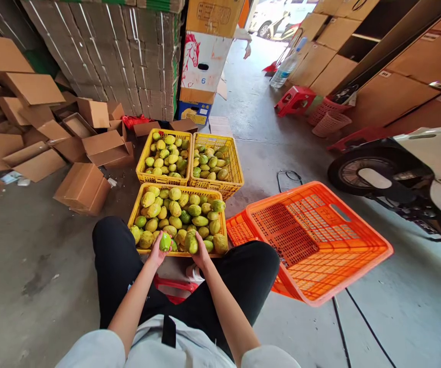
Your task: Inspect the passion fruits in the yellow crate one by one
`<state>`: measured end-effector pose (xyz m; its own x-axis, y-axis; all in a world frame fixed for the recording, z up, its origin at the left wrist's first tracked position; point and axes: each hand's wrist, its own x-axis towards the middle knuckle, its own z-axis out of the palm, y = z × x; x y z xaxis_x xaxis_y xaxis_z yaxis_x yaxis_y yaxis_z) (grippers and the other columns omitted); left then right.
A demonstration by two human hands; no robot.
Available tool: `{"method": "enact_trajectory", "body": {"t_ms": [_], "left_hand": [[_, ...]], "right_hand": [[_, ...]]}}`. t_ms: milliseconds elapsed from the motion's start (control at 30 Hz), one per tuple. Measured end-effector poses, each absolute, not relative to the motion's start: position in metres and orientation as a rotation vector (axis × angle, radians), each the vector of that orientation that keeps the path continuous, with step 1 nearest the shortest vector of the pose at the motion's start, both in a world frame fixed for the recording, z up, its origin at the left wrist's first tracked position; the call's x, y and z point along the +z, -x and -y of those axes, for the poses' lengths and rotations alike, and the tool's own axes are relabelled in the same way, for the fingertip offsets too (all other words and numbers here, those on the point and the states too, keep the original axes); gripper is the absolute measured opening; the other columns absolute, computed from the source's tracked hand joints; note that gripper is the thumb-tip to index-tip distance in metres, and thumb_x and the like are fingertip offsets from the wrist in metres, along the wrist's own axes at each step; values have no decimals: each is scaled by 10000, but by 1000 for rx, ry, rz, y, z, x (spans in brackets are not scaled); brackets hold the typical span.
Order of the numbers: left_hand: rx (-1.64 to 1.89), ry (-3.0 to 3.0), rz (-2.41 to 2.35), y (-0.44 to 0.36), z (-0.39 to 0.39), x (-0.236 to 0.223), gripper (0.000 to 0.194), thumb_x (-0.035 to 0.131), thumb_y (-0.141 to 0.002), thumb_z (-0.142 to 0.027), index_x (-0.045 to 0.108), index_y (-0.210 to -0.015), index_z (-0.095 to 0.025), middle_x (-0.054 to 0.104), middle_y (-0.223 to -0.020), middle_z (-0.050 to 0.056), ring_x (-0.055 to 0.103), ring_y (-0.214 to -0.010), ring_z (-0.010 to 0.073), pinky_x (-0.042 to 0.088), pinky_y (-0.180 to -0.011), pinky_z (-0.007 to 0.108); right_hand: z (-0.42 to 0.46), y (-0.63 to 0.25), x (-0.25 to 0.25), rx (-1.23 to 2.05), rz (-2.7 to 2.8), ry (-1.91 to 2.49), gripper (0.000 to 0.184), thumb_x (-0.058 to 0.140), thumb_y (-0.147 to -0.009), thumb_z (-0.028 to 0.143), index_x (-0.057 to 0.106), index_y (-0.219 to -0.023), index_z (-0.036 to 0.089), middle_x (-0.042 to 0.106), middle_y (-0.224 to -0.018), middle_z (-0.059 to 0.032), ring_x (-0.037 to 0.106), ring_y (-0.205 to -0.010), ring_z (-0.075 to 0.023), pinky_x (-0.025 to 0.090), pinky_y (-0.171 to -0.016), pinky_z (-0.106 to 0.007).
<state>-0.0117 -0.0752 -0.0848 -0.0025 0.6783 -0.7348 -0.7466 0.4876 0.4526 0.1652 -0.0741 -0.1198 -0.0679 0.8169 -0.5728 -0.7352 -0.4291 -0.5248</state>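
1. Nearest, on this side of the front yellow crate (205, 192), the person's knees in black trousers (239, 276) are spread; low between them is something red (174, 298), perhaps a stool, though the legs hide most of it.
2. At that crate's near edge, the left hand (158, 251) has closed fingers around a bright green fruit (165, 242).
3. Beside it, over the same edge, the right hand (202, 254) grips a yellow-green fruit (192, 242), apart from the first.
4. The crate itself is heaped with green and yellow fruits (175, 208).
5. Right of it stands an orange crate (349, 245), slotted floor showing.
6. Just behind it, a rear left crate (162, 179) and a rear right crate (216, 184) sit side by side, both holding fruit.
7. Farther back to its left, cardboard boxes (103, 147) lie strewn; well to its right is a motorbike (370, 174).
8. Far beyond it, another person's hand (247, 51) hangs beside a horse-printed carton (207, 59).
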Motion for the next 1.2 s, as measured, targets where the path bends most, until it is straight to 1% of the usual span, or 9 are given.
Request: {"method": "enact_trajectory", "body": {"t_ms": [100, 233, 367, 467, 633, 767, 933, 1067, 1200], "left_hand": [[1083, 58, -1161, 10, 78, -92, 90, 727, -850, -178, 651, -867, -133, 729, -799, 40, 678, -604, 126, 550, -520, 204], [1080, 57, -1179, 7, 79, -94, 23, 687, -841, -120, 665, -839, -124, 740, -825, 41, 680, -642, 120, 593, -601, 220], [1063, 123, -1261, 10, 74, -89, 91, 635, -908, -170, 674, -845, -119, 687, -715, 16, 638, -567, 103, 585, -585, 207], [1025, 135, -1261, 11, 73, -88, 148, 604, -943, -226, 674, -859, -125, 652, -655, 19, 640, -545, 121, 575, -550, 215], [974, 163, -1178, 10, 75, -87, 216, 555, -973, -267, 701, -981, -108, 671, -661, 53, 690, -576, 167, 611, -584, 267], [999, 255, -1129, 12, 73, -82, 300, 461, -1035, -290, 683, -1004, -90, 696, -684, 79, 729, -629, 190, 641, -640, 295], [922, 274, -1127, 13, 72, -80, 289, 577, -1013, -361, 667, -1000, -87, 741, -758, 112, 744, -633, 213, 658, -607, 331], [932, 185, -1131, 10, 75, -85, 126, 719, -921, -197, 661, -999, -117, 754, -797, 87, 748, -645, 182, 662, -636, 288], [939, 161, -1182, 8, 77, -87, 90, 725, -882, -104, 648, -917, -135, 739, -769, 67, 727, -622, 152, 647, -632, 240]], "right_hand": [[73, -162, -114, 1732, 52, 1070, 309, 817, -781, 383, 661, -1002, 233, 773, -877, 6, 746, -745, -189, 630, -691, -315], [73, -164, -106, 1680, -19, 1105, 262, 809, -762, 312, 637, -935, 218, 759, -831, 20, 750, -755, -181, 630, -725, -306], [71, -169, -105, 1705, -125, 1166, 223, 726, -822, 405, 631, -858, 207, 741, -731, -7, 731, -651, -197, 592, -606, -297], [69, -171, -107, 1714, -145, 1183, 248, 630, -891, 447, 627, -810, 212, 729, -694, -24, 724, -654, -201, 565, -577, -286], [68, -171, -111, 1750, -87, 1167, 254, 580, -916, 443, 650, -814, 221, 727, -692, -31, 716, -700, -222, 577, -645, -316], [69, -172, -112, 1753, -85, 1154, 192, 602, -897, 375, 673, -830, 209, 731, -727, -8, 706, -685, -188, 582, -675, -291], [72, -171, -104, 1804, -120, 1134, 299, 676, -884, 466, 702, -993, 188, 763, -806, -30, 737, -702, -213, 605, -669, -329], [73, -172, -95, 1821, -151, 1168, 261, 713, -892, 456, 659, -945, 207, 744, -757, -16, 730, -659, -204, 627, -663, -349], [73, -171, -93, 1870, -181, 1161, 205, 684, -918, 407, 629, -875, 214, 737, -722, -27, 730, -657, -197, 634, -643, -334]]}}
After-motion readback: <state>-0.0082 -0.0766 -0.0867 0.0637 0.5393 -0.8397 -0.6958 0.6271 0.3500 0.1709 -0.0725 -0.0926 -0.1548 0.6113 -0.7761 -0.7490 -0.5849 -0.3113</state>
